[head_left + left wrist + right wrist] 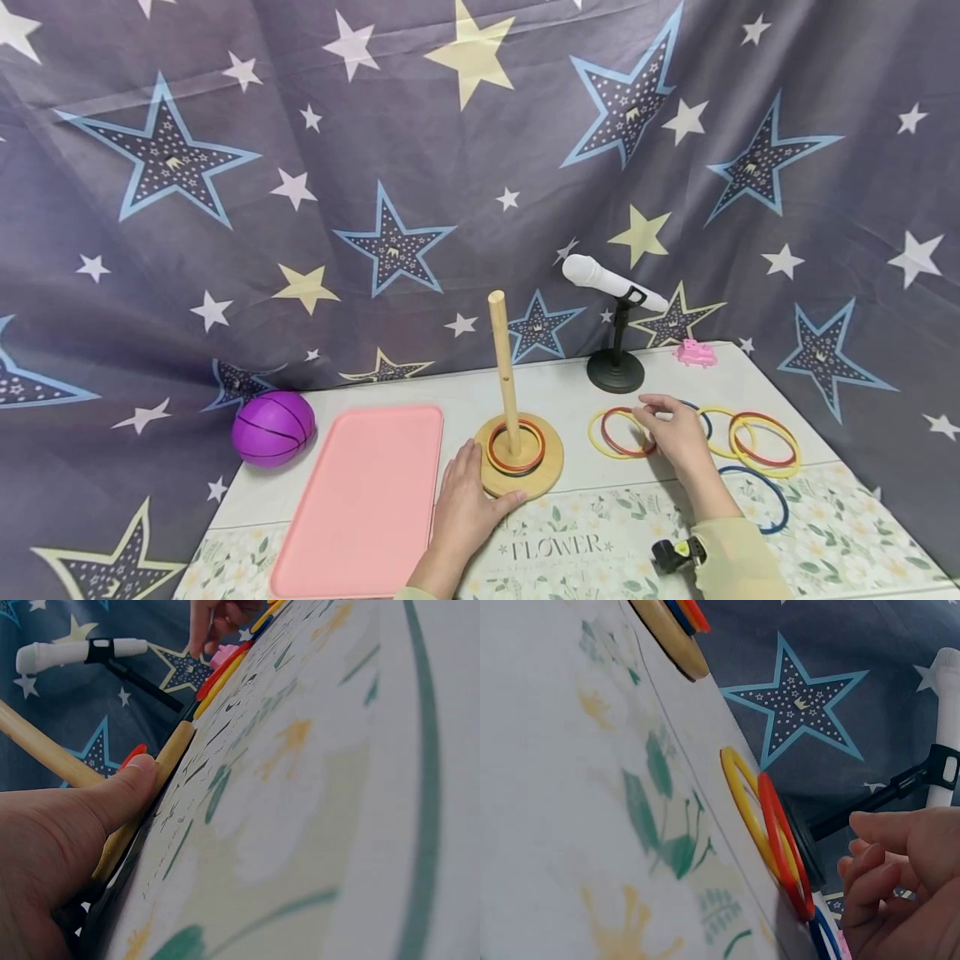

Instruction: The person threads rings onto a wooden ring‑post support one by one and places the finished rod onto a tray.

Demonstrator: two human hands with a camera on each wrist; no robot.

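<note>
Steadying the wooden base (525,475), left hand (465,500) lies flat; right hand (675,433) fingers seemingly pinch a red ring (622,433).

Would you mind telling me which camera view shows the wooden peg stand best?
The head view: the whole wooden peg stand shows there, upright post, round base and rings, with the left hand on its edge. The left wrist view shows only the base edge and part of the post; the right wrist view only a rim.

Smooth wooden peg base (543,475), glossy plastic rings (765,442), matt pink plastic tray (367,500)
</note>
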